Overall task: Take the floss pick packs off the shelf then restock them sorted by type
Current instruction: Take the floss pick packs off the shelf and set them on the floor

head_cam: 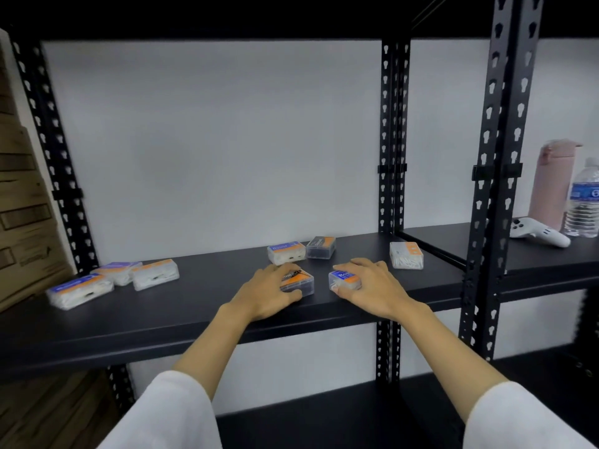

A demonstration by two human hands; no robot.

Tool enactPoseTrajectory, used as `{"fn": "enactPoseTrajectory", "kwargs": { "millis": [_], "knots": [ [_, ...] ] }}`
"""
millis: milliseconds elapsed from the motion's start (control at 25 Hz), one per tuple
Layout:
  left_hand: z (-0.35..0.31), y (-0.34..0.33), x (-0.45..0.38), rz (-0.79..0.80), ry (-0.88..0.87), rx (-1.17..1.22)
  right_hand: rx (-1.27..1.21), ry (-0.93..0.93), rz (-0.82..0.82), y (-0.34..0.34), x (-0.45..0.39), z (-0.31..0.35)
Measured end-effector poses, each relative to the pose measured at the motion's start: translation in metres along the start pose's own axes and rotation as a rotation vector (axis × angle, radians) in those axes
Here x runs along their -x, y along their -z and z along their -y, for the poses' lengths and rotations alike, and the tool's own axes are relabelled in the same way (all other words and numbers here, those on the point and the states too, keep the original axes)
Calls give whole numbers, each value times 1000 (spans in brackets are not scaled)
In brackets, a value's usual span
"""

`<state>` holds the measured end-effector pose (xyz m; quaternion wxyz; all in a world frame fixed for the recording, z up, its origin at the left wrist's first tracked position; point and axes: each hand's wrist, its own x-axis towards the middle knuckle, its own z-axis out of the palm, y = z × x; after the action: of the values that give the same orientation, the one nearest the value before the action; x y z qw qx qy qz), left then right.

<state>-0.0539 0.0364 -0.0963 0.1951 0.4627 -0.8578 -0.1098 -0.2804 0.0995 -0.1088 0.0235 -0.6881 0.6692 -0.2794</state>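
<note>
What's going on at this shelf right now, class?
A person in white sleeves is reaching onto a black shelf with both hands. The left hand grips a dark floss pick pack; the right hand grips a white pack. Two more packs sit just behind, one stands off right, and three lie far left. None has left the shelf yet.

Pink flask stands upright on the neighbouring rack's shelf. Clear water bottle w/ blue label just right of it (label text unreadable). White controller lies in front. Cardboard boxes stacked far left of flask.
</note>
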Motion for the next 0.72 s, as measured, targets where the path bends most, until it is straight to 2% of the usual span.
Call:
{"fn": "enactPoseTrajectory", "kwargs": {
  "millis": [200, 360, 520, 720],
  "knots": [
    [-19, -5, 81, -114, -4, 5, -69, 52, -19, 2, 59, 18],
    [-15, -33, 138, -176, 36, 5, -126, 71, 9, -17, 107, 22],
    [23, -97, 175, -100, 147, 20, -199, 45, 115, -86, 148, 8],
    [93, -206, 221, 79, 374, 77, -210, -30, 305, -209, 188, -27]
  ]
}}
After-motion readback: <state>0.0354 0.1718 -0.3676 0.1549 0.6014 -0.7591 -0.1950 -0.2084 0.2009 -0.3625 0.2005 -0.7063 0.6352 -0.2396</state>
